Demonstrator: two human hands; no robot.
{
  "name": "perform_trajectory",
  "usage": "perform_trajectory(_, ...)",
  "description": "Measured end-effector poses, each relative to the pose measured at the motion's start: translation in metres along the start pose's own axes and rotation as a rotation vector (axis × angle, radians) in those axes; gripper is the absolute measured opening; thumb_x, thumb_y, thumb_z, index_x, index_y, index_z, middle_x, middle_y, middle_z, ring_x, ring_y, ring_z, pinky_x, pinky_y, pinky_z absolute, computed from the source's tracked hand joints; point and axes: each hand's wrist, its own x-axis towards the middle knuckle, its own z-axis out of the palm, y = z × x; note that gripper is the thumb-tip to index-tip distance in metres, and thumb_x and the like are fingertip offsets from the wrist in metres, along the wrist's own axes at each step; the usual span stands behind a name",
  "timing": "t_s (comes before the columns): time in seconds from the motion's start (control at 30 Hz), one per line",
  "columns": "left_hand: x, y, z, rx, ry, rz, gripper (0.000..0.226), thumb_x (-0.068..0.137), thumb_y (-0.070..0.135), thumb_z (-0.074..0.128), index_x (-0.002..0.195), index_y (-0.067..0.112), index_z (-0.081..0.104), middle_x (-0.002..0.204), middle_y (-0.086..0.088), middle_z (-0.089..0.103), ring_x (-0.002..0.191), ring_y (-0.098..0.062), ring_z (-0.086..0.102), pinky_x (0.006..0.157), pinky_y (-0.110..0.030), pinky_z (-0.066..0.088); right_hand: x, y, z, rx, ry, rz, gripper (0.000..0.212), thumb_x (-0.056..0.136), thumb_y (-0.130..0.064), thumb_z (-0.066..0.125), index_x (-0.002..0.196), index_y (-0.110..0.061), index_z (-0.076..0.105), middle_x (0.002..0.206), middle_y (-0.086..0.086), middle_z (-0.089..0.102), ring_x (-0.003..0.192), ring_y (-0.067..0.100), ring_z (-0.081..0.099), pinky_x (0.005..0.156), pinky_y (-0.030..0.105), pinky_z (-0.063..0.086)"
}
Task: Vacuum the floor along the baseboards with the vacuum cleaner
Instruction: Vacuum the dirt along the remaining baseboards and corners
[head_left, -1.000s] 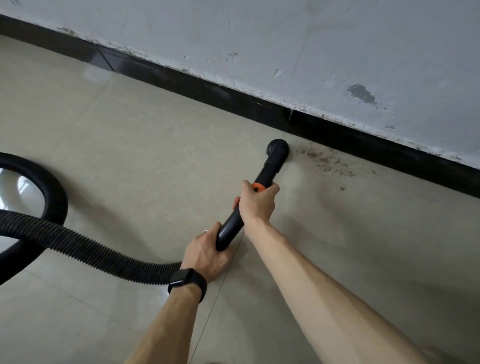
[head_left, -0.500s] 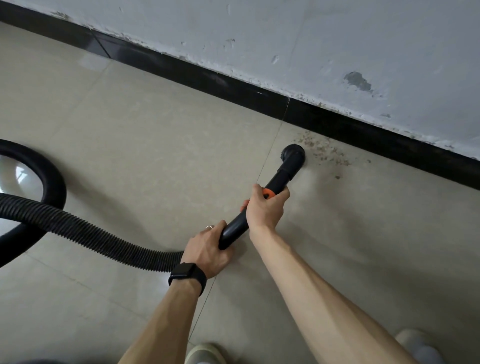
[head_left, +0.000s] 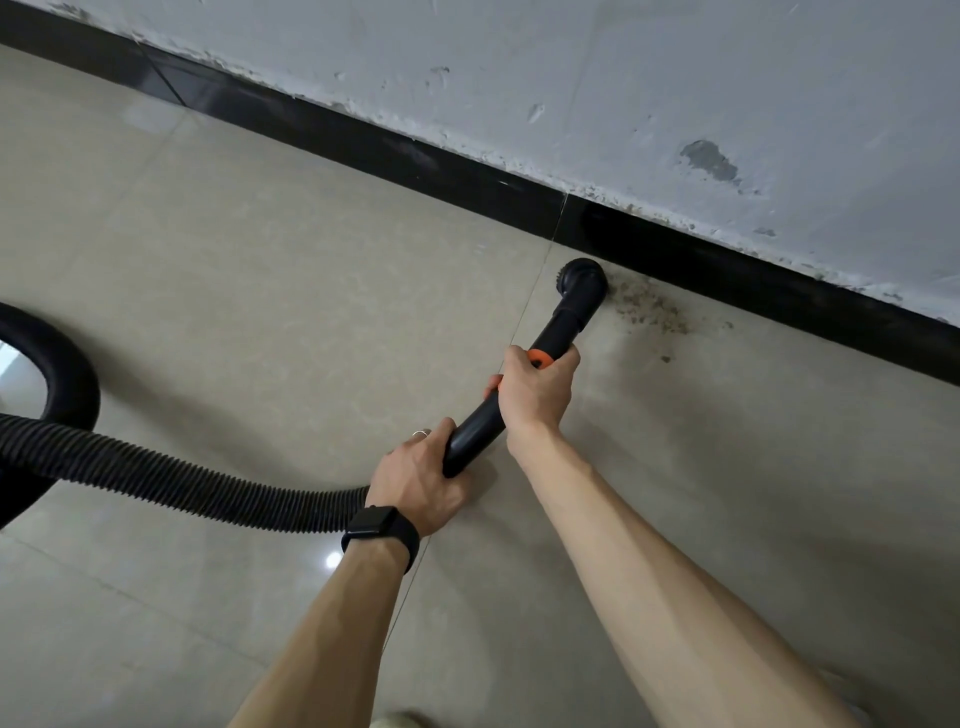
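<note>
A black vacuum wand (head_left: 475, 431) with an orange ring runs from my hands to a round black nozzle (head_left: 582, 283) set on the beige tile floor, close to the black baseboard (head_left: 426, 161). My right hand (head_left: 535, 395) grips the wand at the orange ring. My left hand (head_left: 421, 480) grips its lower end where the ribbed black hose (head_left: 156, 475) joins. A patch of brown dirt (head_left: 652, 312) lies on the floor just right of the nozzle, along the baseboard.
The vacuum's round black body (head_left: 62, 374) sits at the left edge, with the hose leading to it. A scuffed grey wall (head_left: 675, 78) rises above the baseboard. The tip of a shoe (head_left: 400, 719) shows at the bottom edge.
The nozzle has moved back up against the baseboard after pulling away from it half a second ago; it now sits at the left edge of the dirt patch. Both hands keep their grip.
</note>
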Motion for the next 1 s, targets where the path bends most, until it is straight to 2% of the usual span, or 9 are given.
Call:
perform_trajectory(0.4, 0.016, 0.002, -0.007, -0.003, 0.037, -0.024, 0.023, 0.083, 0.032, 0.059, 0.087, 0.026, 0.037, 0.074, 0.004, 0.050, 0.060, -0.022, 0.047, 0.053, -0.030, 0.030, 0.014, -0.008, 0.016, 0.030, -0.044, -0.011, 0.048, 0.089, -0.003, 0.054, 0.135, -0.013, 0.042, 0.088, 0.006, 0.054, 0.038, 0.018, 0.050, 0.050, 0.032, 0.052)
perform_trajectory(0.57, 0.021, -0.006, -0.015, 0.004, 0.066, -0.053, 0.024, 0.085, 0.036, 0.060, 0.090, 0.024, 0.041, 0.074, 0.004, 0.051, 0.063, -0.023, 0.052, 0.058, -0.031, 0.037, 0.012, -0.011, 0.033, 0.034, -0.099, 0.003, 0.046, 0.090, -0.002, 0.055, 0.132, -0.015, 0.042, 0.088, 0.005, 0.056, 0.039, 0.018, 0.051, 0.046, 0.029, 0.049)
perform_trajectory(0.7, 0.025, -0.016, -0.028, -0.044, 0.074, -0.114, 0.019, 0.080, 0.024, 0.061, 0.091, 0.020, 0.046, 0.070, 0.004, 0.052, 0.064, -0.027, 0.053, 0.055, -0.031, 0.036, 0.006, -0.016, 0.053, -0.044, -0.167, 0.000, 0.038, 0.096, -0.010, 0.056, 0.130, -0.012, 0.038, 0.086, -0.001, 0.054, 0.038, 0.016, 0.053, 0.046, 0.028, 0.050)
perform_trajectory(0.77, 0.023, -0.017, -0.033, -0.097, 0.066, -0.128, 0.021, 0.076, 0.031, 0.058, 0.091, 0.019, 0.049, 0.068, 0.003, 0.054, 0.062, -0.026, 0.054, 0.053, -0.030, 0.037, 0.003, -0.018, 0.055, -0.054, -0.174, 0.016, 0.038, 0.096, -0.012, 0.057, 0.130, -0.012, 0.038, 0.084, -0.003, 0.054, 0.039, 0.017, 0.055, 0.046, 0.028, 0.051)
perform_trajectory(0.9, 0.003, -0.013, -0.029, -0.080, -0.005, -0.076, 0.032, 0.071, 0.049, 0.048, 0.089, 0.022, 0.048, 0.070, 0.001, 0.058, 0.064, -0.027, 0.057, 0.060, -0.036, 0.049, -0.010, -0.009, 0.034, 0.010, -0.069, 0.053, 0.038, 0.094, -0.005, 0.053, 0.127, -0.014, 0.039, 0.090, 0.003, 0.061, 0.043, 0.014, 0.059, 0.050, 0.030, 0.055)
perform_trajectory(0.97, -0.012, -0.009, -0.021, -0.038, -0.065, -0.032, 0.039, 0.070, 0.057, 0.044, 0.087, 0.023, 0.047, 0.070, 0.005, 0.055, 0.062, -0.025, 0.055, 0.058, -0.036, 0.045, -0.017, 0.005, 0.015, 0.002, 0.038, 0.050, 0.040, 0.093, -0.005, 0.054, 0.129, -0.015, 0.039, 0.092, 0.010, 0.066, 0.046, 0.015, 0.062, 0.051, 0.034, 0.057)
perform_trajectory(1.0, -0.019, -0.007, -0.017, -0.010, -0.103, -0.010, 0.036, 0.070, 0.055, 0.045, 0.087, 0.024, 0.045, 0.069, 0.007, 0.053, 0.062, -0.025, 0.052, 0.056, -0.035, 0.040, -0.021, 0.012, 0.006, -0.006, 0.085, 0.048, 0.044, 0.092, -0.007, 0.055, 0.133, -0.016, 0.039, 0.092, 0.012, 0.068, 0.049, 0.019, 0.064, 0.053, 0.038, 0.059)
